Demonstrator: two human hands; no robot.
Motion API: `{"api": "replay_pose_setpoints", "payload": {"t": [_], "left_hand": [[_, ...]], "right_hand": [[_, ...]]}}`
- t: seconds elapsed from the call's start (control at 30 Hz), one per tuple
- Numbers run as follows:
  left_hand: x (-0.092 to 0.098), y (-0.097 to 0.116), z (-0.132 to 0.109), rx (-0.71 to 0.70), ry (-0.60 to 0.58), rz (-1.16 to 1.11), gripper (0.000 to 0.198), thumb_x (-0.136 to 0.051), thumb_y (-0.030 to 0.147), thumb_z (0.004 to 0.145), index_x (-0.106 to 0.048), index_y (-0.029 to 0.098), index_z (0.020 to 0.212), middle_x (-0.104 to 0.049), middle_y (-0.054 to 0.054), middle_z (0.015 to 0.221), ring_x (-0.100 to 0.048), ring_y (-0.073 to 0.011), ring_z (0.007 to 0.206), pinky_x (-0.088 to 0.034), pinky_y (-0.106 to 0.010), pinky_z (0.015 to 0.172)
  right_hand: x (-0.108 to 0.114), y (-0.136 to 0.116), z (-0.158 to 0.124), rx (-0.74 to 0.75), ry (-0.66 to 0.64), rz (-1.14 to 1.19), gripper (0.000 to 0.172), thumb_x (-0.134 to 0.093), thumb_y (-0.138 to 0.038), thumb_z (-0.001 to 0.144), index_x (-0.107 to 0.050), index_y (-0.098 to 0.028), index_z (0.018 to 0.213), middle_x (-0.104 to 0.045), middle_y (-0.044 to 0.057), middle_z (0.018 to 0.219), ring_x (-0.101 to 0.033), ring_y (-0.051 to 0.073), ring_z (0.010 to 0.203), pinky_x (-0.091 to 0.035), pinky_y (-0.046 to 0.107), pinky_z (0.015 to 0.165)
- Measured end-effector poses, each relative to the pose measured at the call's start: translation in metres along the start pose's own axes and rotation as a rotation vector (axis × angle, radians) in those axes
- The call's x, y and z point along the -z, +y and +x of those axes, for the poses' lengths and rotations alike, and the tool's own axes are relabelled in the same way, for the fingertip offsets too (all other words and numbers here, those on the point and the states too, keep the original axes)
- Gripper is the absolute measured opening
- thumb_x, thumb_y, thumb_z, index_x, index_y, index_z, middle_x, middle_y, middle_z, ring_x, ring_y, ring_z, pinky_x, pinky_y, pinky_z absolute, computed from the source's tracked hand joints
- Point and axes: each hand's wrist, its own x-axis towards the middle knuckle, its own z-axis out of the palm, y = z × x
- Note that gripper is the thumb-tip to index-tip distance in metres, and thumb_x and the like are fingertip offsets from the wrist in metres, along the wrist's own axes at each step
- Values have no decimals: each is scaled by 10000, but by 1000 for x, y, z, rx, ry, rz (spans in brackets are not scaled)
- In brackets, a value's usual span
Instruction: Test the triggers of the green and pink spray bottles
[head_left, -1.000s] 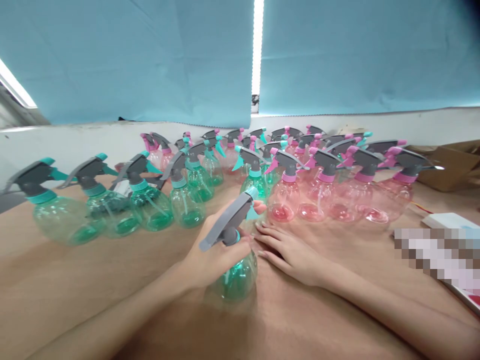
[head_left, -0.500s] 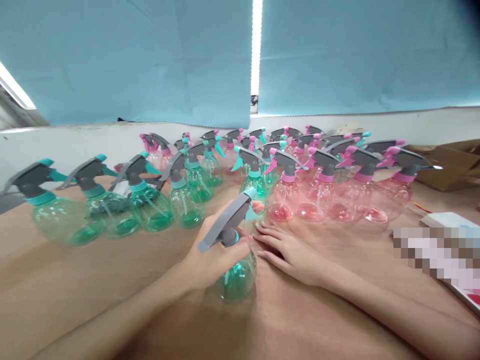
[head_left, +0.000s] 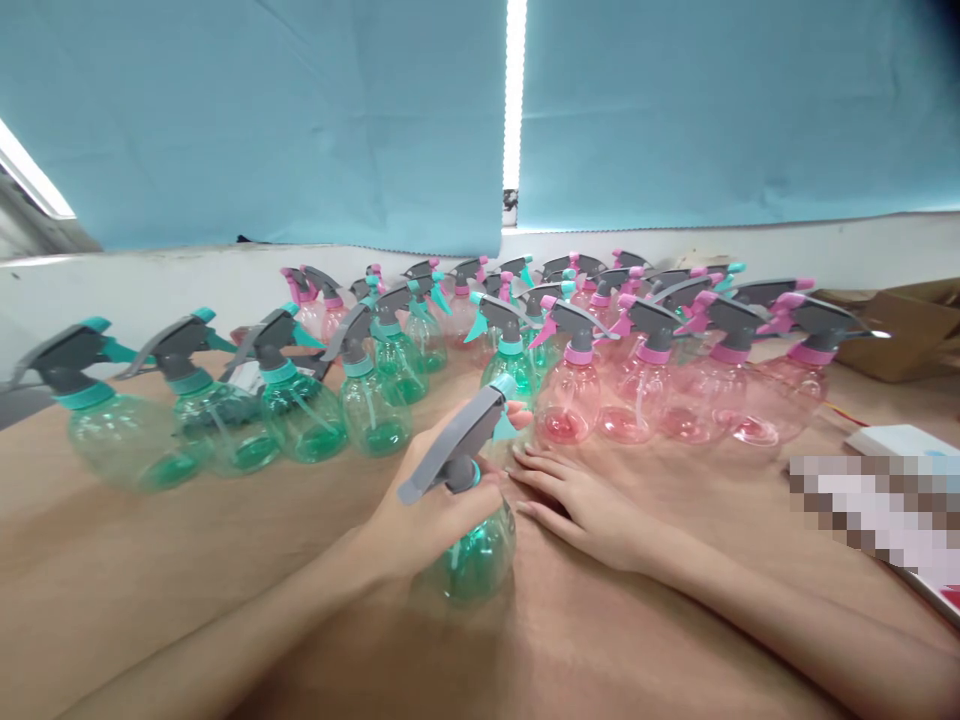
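A round clear green spray bottle (head_left: pixel 480 555) with a grey and turquoise trigger head stands upright near the middle of the table. My left hand (head_left: pixel 431 500) is closed around its neck, just under the head; the bottle hides some of the fingers. My right hand (head_left: pixel 577 505) lies flat on the tabletop to the right of that bottle, fingers stretched towards it, holding nothing. Beyond my right hand stands a row of pink spray bottles (head_left: pixel 566 400). Green spray bottles (head_left: pixel 304 415) line up beyond my left hand, to the left.
More pink and green spray bottles (head_left: pixel 461 310) crowd the back of the table (head_left: pixel 135 590). A brown cardboard box (head_left: pixel 904 330) sits at the back right, with a white box (head_left: pixel 904 445) nearer. Something blurred out lies at the right edge. Blue cloth (head_left: pixel 247 120) hangs behind.
Both hands and the green spray bottle hold the same places on the table. The whole view has shifted very slightly.
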Motion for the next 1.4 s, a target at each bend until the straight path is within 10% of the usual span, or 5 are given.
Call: {"api": "replay_pose_setpoints", "payload": {"t": [0.3,1.4], "left_hand": [[4,-1,-3,-7,7,38,214,-521,192,696,-619,204,887,-610,1,705,-608,-191,712,-509,-313,695],[0,-8,-2,-8,-6,69,490,-527,223,768,-559,219,1258,-607,21,706,-509,-136,541,-450,-264,545]], "right_hand": [[2,-1,1,8,-6,16,472,-433,-434,986,-493,-228,1407,-483,102,1461,-418,283,1356,-353,493,1109],[0,1,0,-4,-7,-4,487,-427,-446,987,-497,-203,1404,-465,102,1473,-395,279,1376,-352,491,1119]]}}
